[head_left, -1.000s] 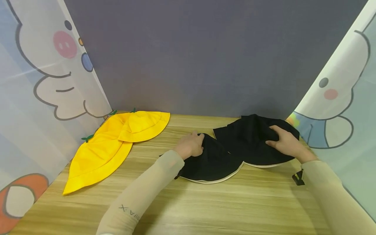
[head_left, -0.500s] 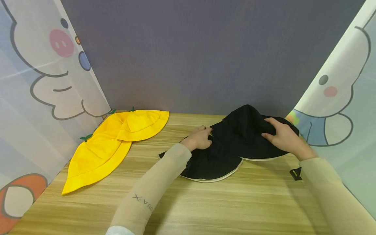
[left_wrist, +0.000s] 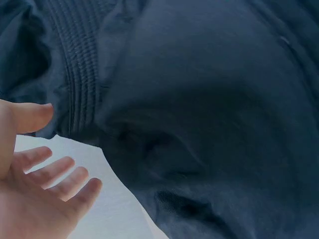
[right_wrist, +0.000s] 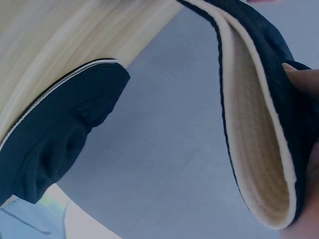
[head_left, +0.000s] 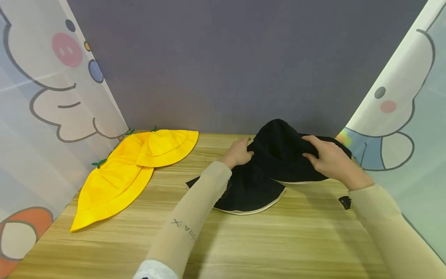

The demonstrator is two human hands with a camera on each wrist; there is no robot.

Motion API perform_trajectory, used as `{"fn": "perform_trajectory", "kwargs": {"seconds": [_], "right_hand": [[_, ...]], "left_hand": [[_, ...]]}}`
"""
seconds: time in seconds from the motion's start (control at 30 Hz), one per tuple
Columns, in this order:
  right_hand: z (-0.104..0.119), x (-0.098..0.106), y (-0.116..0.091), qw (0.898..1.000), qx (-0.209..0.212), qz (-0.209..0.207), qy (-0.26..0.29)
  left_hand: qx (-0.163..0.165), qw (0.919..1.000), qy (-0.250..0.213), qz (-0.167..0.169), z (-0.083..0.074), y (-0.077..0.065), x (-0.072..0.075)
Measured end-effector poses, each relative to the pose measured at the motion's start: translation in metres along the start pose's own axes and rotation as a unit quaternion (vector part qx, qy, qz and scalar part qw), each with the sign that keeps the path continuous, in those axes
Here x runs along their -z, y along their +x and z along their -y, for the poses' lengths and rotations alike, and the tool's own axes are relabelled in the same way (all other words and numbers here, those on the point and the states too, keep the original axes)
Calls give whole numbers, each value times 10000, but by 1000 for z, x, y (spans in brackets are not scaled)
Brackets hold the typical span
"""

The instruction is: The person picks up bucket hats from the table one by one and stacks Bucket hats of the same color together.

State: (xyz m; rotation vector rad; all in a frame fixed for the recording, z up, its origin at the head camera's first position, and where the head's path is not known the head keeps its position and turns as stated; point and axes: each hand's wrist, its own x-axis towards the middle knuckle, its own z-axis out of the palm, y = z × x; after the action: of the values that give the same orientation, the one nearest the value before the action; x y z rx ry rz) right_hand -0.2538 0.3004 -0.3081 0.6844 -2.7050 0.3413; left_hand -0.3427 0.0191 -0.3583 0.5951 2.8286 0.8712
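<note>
My right hand (head_left: 325,161) grips a black bucket hat (head_left: 275,149) by its side. In the right wrist view the thumb lies on the black cloth of this hat, and its cream inside (right_wrist: 254,134) faces the camera. My left hand (head_left: 238,152) is at the hat's left edge; the left wrist view shows its thumb and fingers apart, holding nothing, beside the dark cloth (left_wrist: 199,99). Another black hat (head_left: 252,193) with a pale-edged brim lies in front, partly overlapped by the held one. Behind my right hand lies a further black hat (head_left: 338,144).
Several yellow hats (head_left: 115,178) with green leaf tips overlap on the left of the wooden table (head_left: 278,244). A grey panel (head_left: 209,66) stands at the back, with cartoon-printed sheets on both sides. A small black tab (head_left: 345,202) shows beside the right sleeve.
My right hand has raised the black hat and shifted it left, baring more of the hat behind. My left hand has moved off the front hat, rightward and back, to the held hat's edge.
</note>
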Motion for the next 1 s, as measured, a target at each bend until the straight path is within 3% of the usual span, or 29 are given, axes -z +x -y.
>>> {"fn": "perform_trajectory", "kwargs": {"seconds": [0.17, 0.3, 0.43, 0.53, 0.73, 1.0], "right_hand": [[6, 0, -1, 9974, 502, -490, -185], [9, 1, 1, 9912, 925, -904, -277], [14, 5, 2, 9862, 1155, -1152, -270], [18, 10, 2, 9833, 1297, -1268, -182], [18, 16, 3, 9829, 1283, -1320, -75], [18, 20, 3, 9844, 1075, -1396, -23]], "left_hand": [[55, 9993, -368, -67, 1, 5, 1], [135, 9954, -938, -109, 5, 6, 0], [14, 9909, -1331, -200, 6, 6, 1], [-66, 9916, -1243, -354, 5, 6, 1], [-446, 9964, -476, -548, 7, 7, 5], [-1078, 9909, -545, -595, 12, -4, 24]]}}
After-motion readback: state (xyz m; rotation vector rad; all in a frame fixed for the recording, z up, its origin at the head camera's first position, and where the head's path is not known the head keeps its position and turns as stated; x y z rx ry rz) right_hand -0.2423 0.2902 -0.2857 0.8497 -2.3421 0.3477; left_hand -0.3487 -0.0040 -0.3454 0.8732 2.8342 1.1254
